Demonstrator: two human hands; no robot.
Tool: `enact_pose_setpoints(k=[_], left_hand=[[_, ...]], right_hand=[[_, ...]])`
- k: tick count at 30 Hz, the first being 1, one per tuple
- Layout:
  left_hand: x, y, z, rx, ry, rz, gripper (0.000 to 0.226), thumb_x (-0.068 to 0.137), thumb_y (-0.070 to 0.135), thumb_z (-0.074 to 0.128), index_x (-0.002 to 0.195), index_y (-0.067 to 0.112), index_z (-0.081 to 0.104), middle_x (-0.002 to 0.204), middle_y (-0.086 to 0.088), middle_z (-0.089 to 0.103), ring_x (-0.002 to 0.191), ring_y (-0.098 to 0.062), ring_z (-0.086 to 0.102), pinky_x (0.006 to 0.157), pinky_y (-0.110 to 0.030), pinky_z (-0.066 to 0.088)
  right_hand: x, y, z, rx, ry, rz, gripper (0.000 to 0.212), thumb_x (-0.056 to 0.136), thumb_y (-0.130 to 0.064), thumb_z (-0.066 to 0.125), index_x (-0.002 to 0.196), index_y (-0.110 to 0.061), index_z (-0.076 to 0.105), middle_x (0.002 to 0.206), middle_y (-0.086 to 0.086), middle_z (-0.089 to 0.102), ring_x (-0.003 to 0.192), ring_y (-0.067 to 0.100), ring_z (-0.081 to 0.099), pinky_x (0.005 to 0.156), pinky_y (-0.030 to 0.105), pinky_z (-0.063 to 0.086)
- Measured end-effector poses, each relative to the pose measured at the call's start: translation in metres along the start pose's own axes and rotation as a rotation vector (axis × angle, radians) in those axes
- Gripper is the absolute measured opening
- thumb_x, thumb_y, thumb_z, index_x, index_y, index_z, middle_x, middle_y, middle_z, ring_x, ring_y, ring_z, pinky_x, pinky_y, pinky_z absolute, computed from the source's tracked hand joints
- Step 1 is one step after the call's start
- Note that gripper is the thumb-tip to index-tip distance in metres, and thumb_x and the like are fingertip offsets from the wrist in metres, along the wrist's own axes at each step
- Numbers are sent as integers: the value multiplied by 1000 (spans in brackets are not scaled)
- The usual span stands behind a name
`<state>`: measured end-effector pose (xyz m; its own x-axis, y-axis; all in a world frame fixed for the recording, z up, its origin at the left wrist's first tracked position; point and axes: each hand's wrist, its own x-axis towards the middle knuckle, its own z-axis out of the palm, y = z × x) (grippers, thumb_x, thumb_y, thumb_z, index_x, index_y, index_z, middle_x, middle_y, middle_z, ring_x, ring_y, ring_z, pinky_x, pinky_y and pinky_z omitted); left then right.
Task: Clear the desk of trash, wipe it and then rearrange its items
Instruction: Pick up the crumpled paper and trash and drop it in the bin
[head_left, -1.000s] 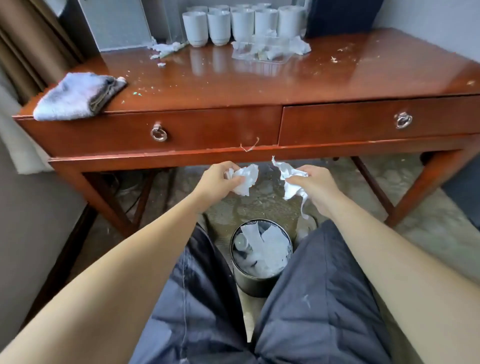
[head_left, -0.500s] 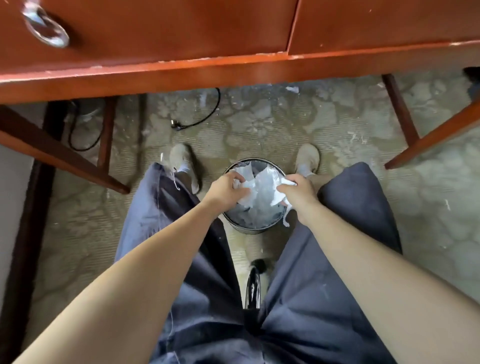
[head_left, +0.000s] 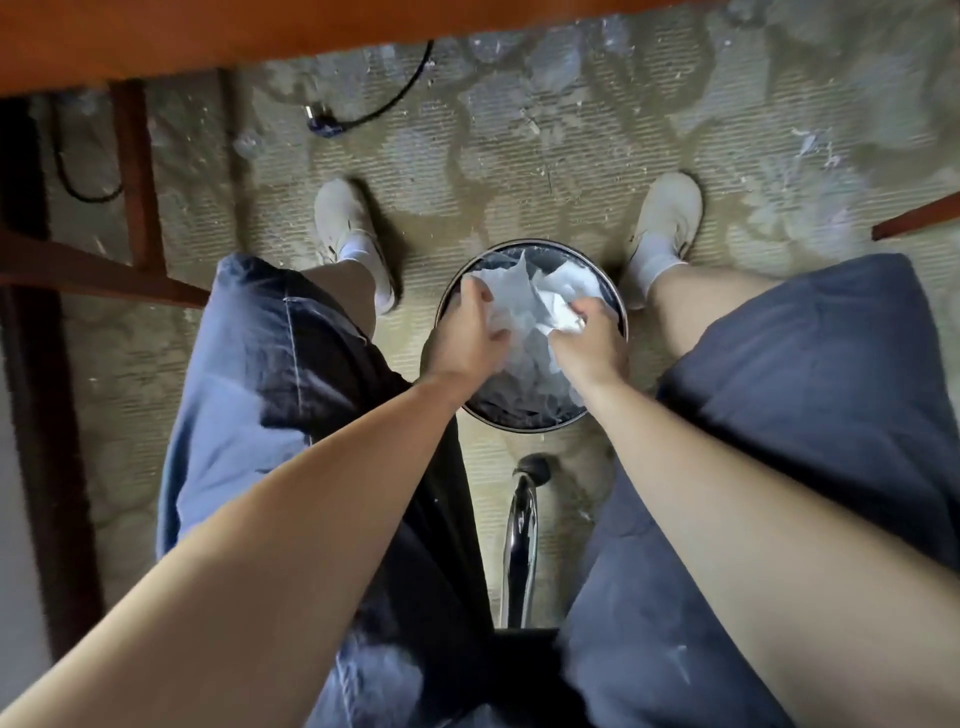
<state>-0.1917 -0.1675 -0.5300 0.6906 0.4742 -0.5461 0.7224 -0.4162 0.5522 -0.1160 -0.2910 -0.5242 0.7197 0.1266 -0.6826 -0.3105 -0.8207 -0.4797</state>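
Note:
A round black trash bin (head_left: 619, 304) stands on the carpet between my feet, filled with crumpled white paper (head_left: 519, 304). Both of my hands are down inside its mouth. My left hand (head_left: 465, 338) holds the paper's left side, thumb on top. On the right side, my right hand (head_left: 589, 345) grips a crumpled wad (head_left: 563, 314) of the same paper. Only the red-brown front edge of the desk (head_left: 156, 31) shows, along the top of the view; its top surface is out of sight.
Wooden desk legs and braces (head_left: 135, 171) stand at the left, and another brace (head_left: 919, 221) at the right. A black cable with a plug (head_left: 363, 111) lies on the patterned carpet. A chrome chair leg with a caster (head_left: 522, 540) sits between my knees. Small scraps dot the carpet.
My view tipped down from the desk top to the floor. Both hands carried the crumpled paper down from under the desk edge into the bin.

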Motion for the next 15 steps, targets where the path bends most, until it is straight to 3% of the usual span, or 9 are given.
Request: enact_pose_setpoints(k=[2, 5, 7, 10, 15], left_hand=[[3, 2, 4, 70, 106, 69, 38, 86, 20, 66, 113, 14, 40, 116, -5, 47, 83, -30, 55, 64, -42, 49], [8, 2, 8, 204, 140, 170, 32, 85, 15, 65, 111, 10, 47, 117, -9, 45, 89, -31, 54, 64, -45, 48], [7, -2, 13, 330, 86, 229, 35, 86, 16, 65, 116, 9, 50, 122, -11, 48, 107, -31, 50, 80, -43, 46], [2, -10, 21, 621, -89, 324, 47, 89, 27, 60, 131, 13, 45, 137, -9, 45, 132, -31, 32, 105, -37, 27], [-12, -16, 17, 788, -176, 371, 45, 91, 32, 51, 134, 18, 44, 145, -6, 39, 144, -31, 17, 118, -48, 11]], right_hand=[[1, -1, 4, -49, 0, -20, 46, 84, -18, 61, 129, -18, 51, 128, 5, 54, 117, 28, 53, 92, 30, 43], [2, 2, 12, -177, -13, -92, 52, 82, -26, 64, 132, -20, 49, 130, 11, 54, 124, 31, 48, 99, 37, 45], [1, 4, 13, -267, -59, -100, 50, 85, -25, 63, 134, -20, 51, 133, 11, 55, 128, 31, 46, 100, 37, 44], [-4, 10, 13, -391, -142, -121, 45, 91, -25, 58, 135, -16, 52, 138, 10, 53, 132, 31, 40, 103, 37, 39], [-13, 13, 7, -468, -169, -140, 44, 94, -25, 53, 137, -15, 50, 141, 11, 49, 134, 33, 37, 103, 38, 39]])
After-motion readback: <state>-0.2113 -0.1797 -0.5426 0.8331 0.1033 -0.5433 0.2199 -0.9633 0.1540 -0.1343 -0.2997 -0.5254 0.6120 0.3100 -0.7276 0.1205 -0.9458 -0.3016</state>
